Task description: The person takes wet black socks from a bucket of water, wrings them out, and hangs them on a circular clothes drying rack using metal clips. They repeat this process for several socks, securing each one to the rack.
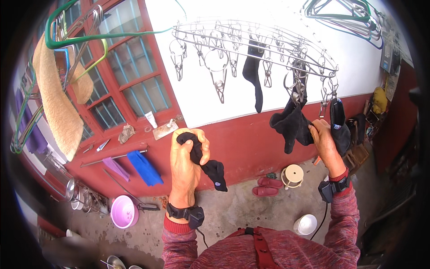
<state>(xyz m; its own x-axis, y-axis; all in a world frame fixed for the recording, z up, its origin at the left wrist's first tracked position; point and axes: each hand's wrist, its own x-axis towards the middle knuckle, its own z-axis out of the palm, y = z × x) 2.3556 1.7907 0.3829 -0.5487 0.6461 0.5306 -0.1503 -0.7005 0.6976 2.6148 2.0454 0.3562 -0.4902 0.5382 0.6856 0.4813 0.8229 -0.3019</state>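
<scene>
My left hand is shut around a bunched black sock, whose toe end, with a small pale mark, dangles to the right. On the right, my right hand pinches the edge of another black sock between thumb and finger. That sock hangs from a metal clip on a wire clip hanger. Just beyond my right hand, a black sock with a small coloured label is clipped at the hanger's right end. Farther back hangs a long black sock. Several clips, such as one at the front, hold nothing.
Green and metal clothes hangers with a tan towel hang at left; more hangers hang upper right. Behind stands a red-and-white wall with a barred window. On the floor are a pink basin, red slippers, a stool and a white bucket.
</scene>
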